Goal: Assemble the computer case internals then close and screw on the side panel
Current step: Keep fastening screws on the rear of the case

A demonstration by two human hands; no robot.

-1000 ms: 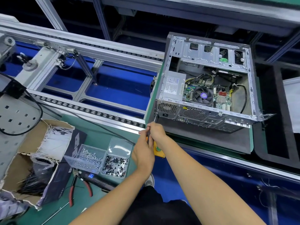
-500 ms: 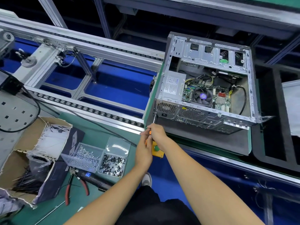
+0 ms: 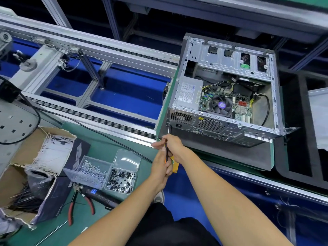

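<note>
An open computer case (image 3: 223,128) lies on its side on a dark foam pad, with its power supply, fan and green motherboard showing. A screwdriver (image 3: 168,134) with an orange and black handle reaches up to the case's rear left corner, its tip at a screw there. My right hand (image 3: 174,145) grips the handle just below the shaft. My left hand (image 3: 160,166) is wrapped round the lower part of the handle. Both hands sit at the near left of the case.
Two clear boxes of screws (image 3: 92,172) (image 3: 122,180) stand on the green bench at the left. Red-handled pliers (image 3: 74,203) and a black electric driver (image 3: 99,197) lie beside them. A cardboard box of cable ties (image 3: 35,157) sits further left. A roller conveyor (image 3: 88,114) runs behind.
The view has shifted slightly; my hands stay on the screwdriver at the same corner of the case, with my right fingers a little turned on the handle.
</note>
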